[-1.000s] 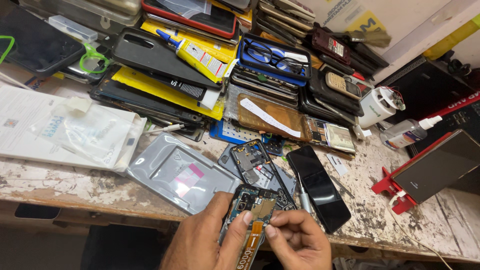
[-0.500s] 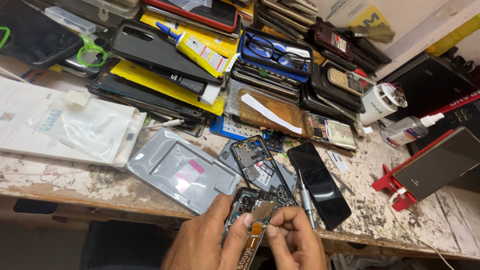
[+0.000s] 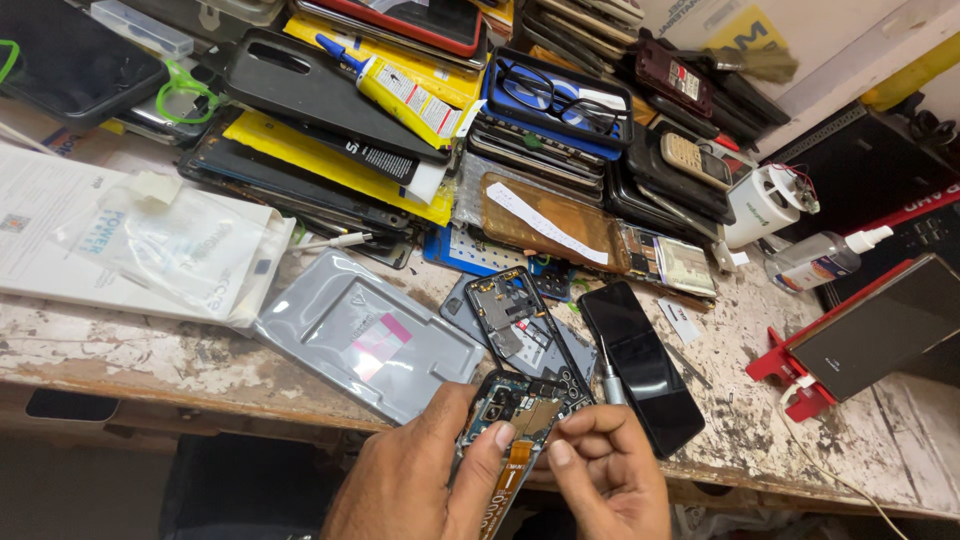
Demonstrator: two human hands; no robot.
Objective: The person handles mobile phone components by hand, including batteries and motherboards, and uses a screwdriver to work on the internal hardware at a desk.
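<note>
Down at the front edge of the worn, paint-chipped workbench, an opened phone lies tilted with its back off, showing a dark circuit board, a brownish metal shield and an orange ribbon cable running toward the bottom of the view. To its left, the left hand cups the phone from below, thumb along the left edge and a fingertip resting on the board, so it is closed around the phone. On the other side, the right hand has its fingers pinched narrowly together over the phone's right part, with a metal screwdriver rising from between them; what the tip touches cannot be told. Behind the left hand sits a grey plastic tray holding only a pink-and-white label. Right of it lies a bare phone frame, then a black phone face up. Farther back, a blue case holds a pair of glasses atop stacked phones.
</note>
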